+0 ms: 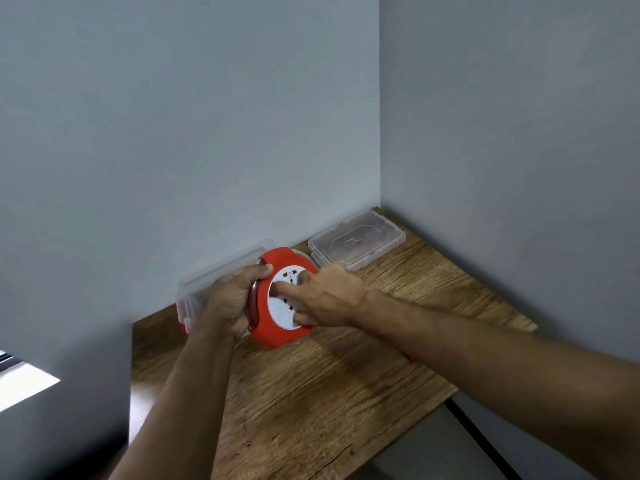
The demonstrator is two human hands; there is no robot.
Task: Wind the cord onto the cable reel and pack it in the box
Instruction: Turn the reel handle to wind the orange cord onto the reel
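Hands [230, 299] on reel [277, 332]; lid [356, 242] beyond

Nothing here can be read. The white socket face of the red cable reel [284, 299] carries no legible lettering, only blurred marks. The clear lid [356, 240] lying at about one o'clock from it shows an embossed shape in its middle, too faint to make out.

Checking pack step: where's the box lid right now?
Head view: the clear lid lies flat on the wooden table, far right corner by the walls, just beyond the red reel.
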